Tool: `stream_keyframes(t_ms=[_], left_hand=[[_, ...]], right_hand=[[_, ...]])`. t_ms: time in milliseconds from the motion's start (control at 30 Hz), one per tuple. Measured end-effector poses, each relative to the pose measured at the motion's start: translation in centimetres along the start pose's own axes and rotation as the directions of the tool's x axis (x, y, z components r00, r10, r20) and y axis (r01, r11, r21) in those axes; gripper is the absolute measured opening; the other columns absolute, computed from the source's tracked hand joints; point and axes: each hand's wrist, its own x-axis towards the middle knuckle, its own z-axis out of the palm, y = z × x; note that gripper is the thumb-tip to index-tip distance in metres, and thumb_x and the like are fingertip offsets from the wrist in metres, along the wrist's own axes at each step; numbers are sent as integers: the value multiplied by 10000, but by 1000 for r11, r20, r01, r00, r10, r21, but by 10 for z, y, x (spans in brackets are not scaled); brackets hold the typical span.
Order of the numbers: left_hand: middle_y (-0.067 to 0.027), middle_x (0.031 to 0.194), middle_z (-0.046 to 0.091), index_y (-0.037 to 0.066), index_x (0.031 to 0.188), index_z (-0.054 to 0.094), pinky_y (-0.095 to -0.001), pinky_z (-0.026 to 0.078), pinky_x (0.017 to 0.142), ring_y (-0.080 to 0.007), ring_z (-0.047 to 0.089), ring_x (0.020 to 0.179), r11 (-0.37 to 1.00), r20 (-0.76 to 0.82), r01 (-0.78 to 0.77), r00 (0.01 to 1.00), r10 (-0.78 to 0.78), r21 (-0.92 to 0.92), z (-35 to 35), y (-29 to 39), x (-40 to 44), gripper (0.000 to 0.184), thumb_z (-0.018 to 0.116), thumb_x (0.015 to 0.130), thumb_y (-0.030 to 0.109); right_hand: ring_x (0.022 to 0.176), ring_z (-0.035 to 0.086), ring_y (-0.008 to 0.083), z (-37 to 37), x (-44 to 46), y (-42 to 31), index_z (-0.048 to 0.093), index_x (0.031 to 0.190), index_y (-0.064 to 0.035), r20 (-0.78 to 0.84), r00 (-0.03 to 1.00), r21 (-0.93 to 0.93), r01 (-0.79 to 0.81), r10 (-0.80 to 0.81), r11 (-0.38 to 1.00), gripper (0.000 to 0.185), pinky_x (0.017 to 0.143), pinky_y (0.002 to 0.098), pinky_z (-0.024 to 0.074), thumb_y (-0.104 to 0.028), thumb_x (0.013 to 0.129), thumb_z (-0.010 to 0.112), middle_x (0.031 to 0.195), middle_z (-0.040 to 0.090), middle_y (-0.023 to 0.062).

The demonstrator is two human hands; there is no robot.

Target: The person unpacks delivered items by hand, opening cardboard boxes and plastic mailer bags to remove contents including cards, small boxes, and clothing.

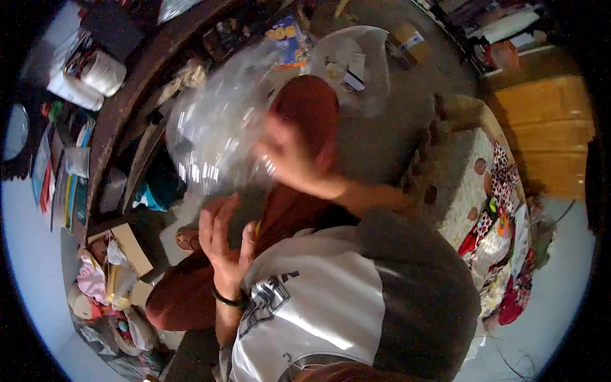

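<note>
A large clear plastic bag (213, 121), smeared by motion, spreads out in front of my knees. My right hand (289, 156) is at its right edge, reaching across from the right. That hand is blurred, but its fingers look closed on the plastic. My left hand (223, 232), with a dark bracelet at the wrist, is raised just below the bag. Its fingers are apart and nothing shows in them.
Another clear bag (375, 70) with papers lies on the floor ahead, beside a blue printed packet (283, 38). An open cardboard box (130, 248) of mixed items stands at left. Patterned cloths (499, 223) lie at right, near a wooden cabinet (541, 127).
</note>
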Motion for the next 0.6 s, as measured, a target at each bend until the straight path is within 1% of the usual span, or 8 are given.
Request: stream_keyframes(t_ms=[33,67,133,167,200,267,400,600], left_hand=[[-181,1193,570,-10,1251,510,-418,401,970,-334,537,1113,993,-144,-56,989,40,-104,6,-1,1,463,661,826,94],[-178,1198,571,-8,1251,512,-411,405,971,-315,538,1119,998,-68,-54,996,55,24,8,11,10,441,645,841,84],[-171,1207,574,-4,1250,515,-398,414,972,-278,539,1132,957,86,-55,996,32,284,10,36,43,396,613,872,65],[-147,1159,606,0,1276,488,-351,427,957,-241,552,1105,970,-108,157,978,-179,-183,39,12,32,406,600,894,78],[-142,1168,602,7,1303,458,-342,425,957,-233,548,1112,978,-11,149,988,-152,-145,48,10,47,440,603,895,84],[-132,1185,595,19,1358,398,-323,422,957,-218,539,1125,988,188,139,974,-124,-68,76,12,90,511,609,898,94],[-125,1231,560,10,1322,424,-293,434,930,-224,561,1073,705,420,455,875,-241,-543,206,-17,151,506,640,882,134],[-132,1139,578,10,1231,492,-315,454,863,-238,561,997,513,336,710,691,-640,-483,345,-90,200,394,600,903,197]], right_hand=[[903,582,143,-32,15,-8,540,1177,8,-185,983,17,1,2,1000,324,769,278,473,-43,859,575,1038,629,69],[915,571,137,-73,30,-4,547,1168,6,-314,926,-111,185,-211,976,303,760,277,471,-31,867,544,1065,620,63],[802,588,125,-144,51,-7,553,1149,4,-529,841,-128,55,-115,990,293,663,275,473,-59,863,563,940,655,63],[711,584,119,-174,57,6,558,1141,-2,-583,805,-223,-22,-115,975,282,580,279,455,-75,869,560,870,659,49],[705,583,119,-196,63,28,561,1135,-4,-608,777,-230,25,-164,973,282,579,276,454,-103,872,580,854,658,65],[769,584,152,-235,57,105,563,1149,3,-556,814,-376,-62,-171,925,305,645,290,469,-163,894,588,925,645,101],[729,568,113,-271,37,253,564,1151,23,-540,839,-521,-279,-59,807,308,625,275,459,-165,908,582,862,643,79],[773,629,167,-284,79,359,580,1084,24,-413,910,-647,-282,-15,709,305,681,337,492,-223,905,586,856,667,95]])
